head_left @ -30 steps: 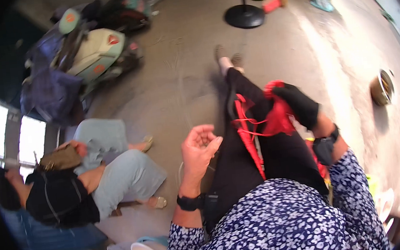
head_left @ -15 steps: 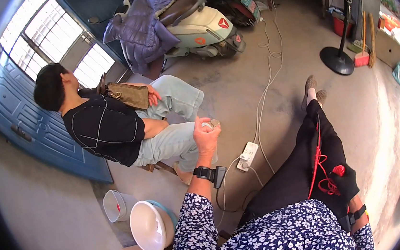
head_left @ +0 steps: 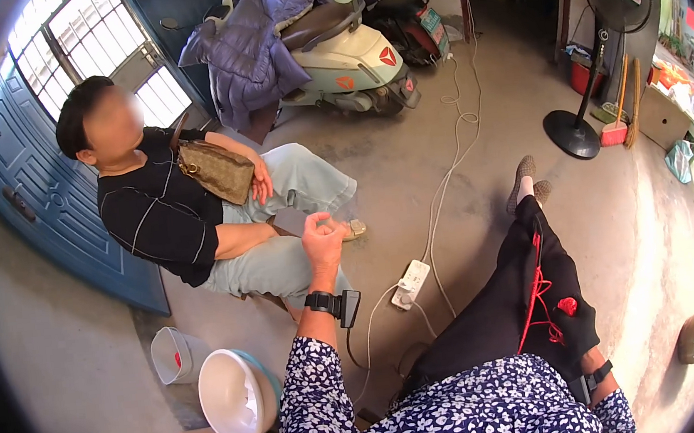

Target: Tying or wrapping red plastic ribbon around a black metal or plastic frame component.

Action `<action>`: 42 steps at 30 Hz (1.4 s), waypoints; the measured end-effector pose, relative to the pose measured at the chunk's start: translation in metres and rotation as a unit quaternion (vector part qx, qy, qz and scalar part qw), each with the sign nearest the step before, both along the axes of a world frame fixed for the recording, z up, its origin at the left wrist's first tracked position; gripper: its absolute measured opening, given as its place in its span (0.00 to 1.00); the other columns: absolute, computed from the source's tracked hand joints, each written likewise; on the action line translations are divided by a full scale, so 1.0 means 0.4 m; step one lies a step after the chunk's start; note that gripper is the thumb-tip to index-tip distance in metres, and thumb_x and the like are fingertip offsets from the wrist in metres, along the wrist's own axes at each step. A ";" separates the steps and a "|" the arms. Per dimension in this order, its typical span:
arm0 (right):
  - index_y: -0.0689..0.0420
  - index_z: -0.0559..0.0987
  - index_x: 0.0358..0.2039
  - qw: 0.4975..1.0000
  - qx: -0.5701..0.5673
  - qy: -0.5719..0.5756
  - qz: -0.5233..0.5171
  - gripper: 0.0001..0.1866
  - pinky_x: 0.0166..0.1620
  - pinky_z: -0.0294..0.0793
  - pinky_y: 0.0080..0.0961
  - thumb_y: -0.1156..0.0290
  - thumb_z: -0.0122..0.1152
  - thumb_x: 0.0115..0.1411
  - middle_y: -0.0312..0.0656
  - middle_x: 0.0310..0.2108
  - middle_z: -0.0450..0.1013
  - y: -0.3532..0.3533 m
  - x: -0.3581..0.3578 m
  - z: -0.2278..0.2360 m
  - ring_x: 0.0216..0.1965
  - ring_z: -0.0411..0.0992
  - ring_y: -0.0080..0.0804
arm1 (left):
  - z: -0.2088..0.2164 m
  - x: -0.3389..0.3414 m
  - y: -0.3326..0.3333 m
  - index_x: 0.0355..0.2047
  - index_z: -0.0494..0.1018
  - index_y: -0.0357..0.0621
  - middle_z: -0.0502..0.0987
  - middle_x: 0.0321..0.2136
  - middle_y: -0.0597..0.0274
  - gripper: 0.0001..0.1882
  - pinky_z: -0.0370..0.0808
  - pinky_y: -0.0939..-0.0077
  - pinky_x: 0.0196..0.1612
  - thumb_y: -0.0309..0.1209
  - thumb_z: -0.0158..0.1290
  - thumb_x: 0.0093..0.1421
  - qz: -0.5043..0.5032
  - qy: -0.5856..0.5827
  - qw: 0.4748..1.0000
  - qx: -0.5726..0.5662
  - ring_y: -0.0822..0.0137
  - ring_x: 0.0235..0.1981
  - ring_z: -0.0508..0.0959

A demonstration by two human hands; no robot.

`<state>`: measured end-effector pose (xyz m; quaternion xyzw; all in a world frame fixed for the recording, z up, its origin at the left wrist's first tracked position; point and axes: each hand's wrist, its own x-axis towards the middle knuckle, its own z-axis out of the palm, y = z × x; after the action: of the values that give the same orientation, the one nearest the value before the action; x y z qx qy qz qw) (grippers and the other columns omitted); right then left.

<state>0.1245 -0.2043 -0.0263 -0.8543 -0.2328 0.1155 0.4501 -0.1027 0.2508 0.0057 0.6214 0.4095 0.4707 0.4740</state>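
Observation:
My left hand (head_left: pixel 323 242) is raised in front of the seated person's knee, its fingers curled together. Whatever is between them is too small or hidden to make out. A black band with a small box (head_left: pixel 334 304) is strapped to that wrist. My right forearm (head_left: pixel 602 380) comes down beside my thigh, but the hand itself is hidden by black cloth. Over my black trousers (head_left: pixel 475 329) runs a loose, tangled red cord (head_left: pixel 538 290). A small red bunch (head_left: pixel 568 306) lies near my knee.
A person in a black top (head_left: pixel 158 209) sits at left with a brown bag (head_left: pixel 216 172). Nearby stand a white basin (head_left: pixel 219 408), a pale bin (head_left: pixel 191 352), a power strip (head_left: pixel 410 284) with trailing cables, scooters (head_left: pixel 341 67), a fan (head_left: pixel 573 136) and a metal pot (head_left: pixel 685 338).
The view has shifted, so most things sit slightly left or lower. The seated person's head has turned toward me. My left hand's fingers have curled in more, and the small item seen there is now hidden.

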 end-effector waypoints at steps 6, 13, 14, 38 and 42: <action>0.62 0.75 0.29 1.000 0.008 0.020 0.002 0.09 0.29 0.71 0.27 0.74 0.64 0.49 0.41 0.20 0.73 0.009 0.005 -0.003 0.24 0.71 0.24 | -0.014 0.006 0.008 0.39 0.68 0.38 0.67 0.13 0.75 0.18 0.60 0.85 0.21 0.21 0.61 0.48 -0.007 -0.010 1.000 -0.006 0.84 0.15 0.63; 0.61 0.77 0.31 0.999 0.015 0.034 -0.006 0.13 0.30 0.74 0.32 0.69 0.68 0.47 0.48 0.23 0.77 -0.018 0.023 -0.042 0.26 0.78 0.36 | -0.038 0.004 0.035 0.38 0.70 0.38 0.64 0.14 0.77 0.16 0.59 0.84 0.20 0.23 0.62 0.50 0.007 0.036 0.997 0.070 0.84 0.16 0.61; 0.61 0.77 0.31 0.999 0.036 0.025 -0.008 0.13 0.30 0.74 0.32 0.69 0.68 0.47 0.48 0.23 0.77 -0.009 0.026 -0.044 0.26 0.78 0.36 | -0.047 -0.007 0.042 0.38 0.70 0.38 0.64 0.15 0.77 0.16 0.59 0.84 0.20 0.23 0.62 0.50 0.009 0.040 0.996 0.075 0.84 0.16 0.61; 0.52 0.81 0.34 1.000 -0.007 -0.018 0.000 0.19 0.38 0.77 0.34 0.54 0.70 0.47 0.46 0.29 0.79 -0.027 0.002 -0.021 0.33 0.78 0.43 | 0.983 0.119 0.062 0.57 0.64 0.34 0.74 0.19 0.64 0.27 0.59 0.85 0.11 0.25 0.55 0.57 -0.093 -0.057 0.948 0.299 0.80 0.10 0.65; 0.53 0.81 0.36 1.000 -0.004 -0.007 0.013 0.19 0.39 0.77 0.31 0.56 0.71 0.46 0.45 0.30 0.79 -0.029 0.013 -0.038 0.33 0.79 0.38 | 1.126 0.095 -0.012 0.59 0.63 0.36 0.73 0.19 0.64 0.29 0.60 0.86 0.12 0.26 0.55 0.56 -0.098 -0.077 0.930 0.345 0.80 0.12 0.65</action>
<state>0.1297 -0.2158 -0.0414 -0.8539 -0.2465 0.1159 0.4434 -0.0649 0.2462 0.4562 0.7455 0.1214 0.5804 0.3043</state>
